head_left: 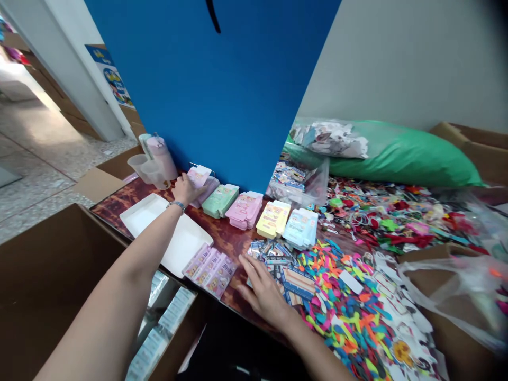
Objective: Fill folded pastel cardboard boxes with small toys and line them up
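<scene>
A blue panel (214, 95) stands behind the marbled red counter (227, 238), which carries a heap of bright, colourful pieces (353, 317), a shallow white tray (180, 248) and, at the tray's right end, purple boxes (210, 270). The right hand (266, 295), fingers loosely spread and holding nothing, is just beside blue printed pieces (296, 283). The left hand (184, 190) has bent fingers at the lilac carton stack (209, 189), leftmost in its row; I cannot tell whether they grip.
</scene>
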The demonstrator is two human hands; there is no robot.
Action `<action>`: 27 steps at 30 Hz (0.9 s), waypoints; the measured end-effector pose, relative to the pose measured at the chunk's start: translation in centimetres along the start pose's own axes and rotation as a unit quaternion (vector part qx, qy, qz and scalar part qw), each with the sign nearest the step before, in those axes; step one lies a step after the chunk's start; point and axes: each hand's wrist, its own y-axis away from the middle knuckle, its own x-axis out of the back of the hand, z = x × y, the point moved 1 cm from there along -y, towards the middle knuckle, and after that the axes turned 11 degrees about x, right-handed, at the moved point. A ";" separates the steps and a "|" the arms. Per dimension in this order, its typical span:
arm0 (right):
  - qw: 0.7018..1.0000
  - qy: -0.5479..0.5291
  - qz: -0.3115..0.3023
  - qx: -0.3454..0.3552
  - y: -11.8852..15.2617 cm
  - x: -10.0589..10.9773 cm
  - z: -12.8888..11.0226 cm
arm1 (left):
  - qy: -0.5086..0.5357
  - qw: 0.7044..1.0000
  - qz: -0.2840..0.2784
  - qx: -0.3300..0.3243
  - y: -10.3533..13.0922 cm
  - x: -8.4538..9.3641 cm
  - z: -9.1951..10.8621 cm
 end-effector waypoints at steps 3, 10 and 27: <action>0.999 0.011 0.048 0.012 -1.7 1.9 -0.1 | 0.031 0.998 0.036 -0.049 3.5 1.5 0.8; 0.977 0.070 0.204 -0.005 -5.2 6.8 -1.4 | 0.204 0.944 0.025 -0.258 18.1 2.2 3.0; 0.833 -0.390 0.312 -0.237 0.0 8.8 -1.2 | 0.157 0.863 0.012 -0.480 29.0 0.9 4.1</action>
